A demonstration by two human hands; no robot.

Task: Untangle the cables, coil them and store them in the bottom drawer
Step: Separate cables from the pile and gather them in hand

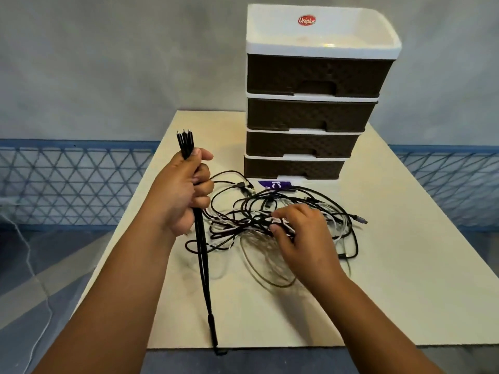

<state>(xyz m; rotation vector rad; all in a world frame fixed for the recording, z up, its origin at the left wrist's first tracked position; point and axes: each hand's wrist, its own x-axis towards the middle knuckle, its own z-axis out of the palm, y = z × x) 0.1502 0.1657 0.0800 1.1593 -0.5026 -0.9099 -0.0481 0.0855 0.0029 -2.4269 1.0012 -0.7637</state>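
1. Still at the untangling step: cable tangle (272,220) on the tabletop (391,279), just near of the closed bottom drawer (293,168).
2. Left hand (181,193) gripping a bundle of black cable ends (186,144), held upright.
3. Right hand (302,236) fingers (275,228) pinching a white strand in the tangle.
4. Next, probably: drawing that strand free slowly, without tightening knots.

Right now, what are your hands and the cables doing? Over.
Left hand grips black bundle, plugs up. Right hand pinches tangle on table. Bottom drawer shut.
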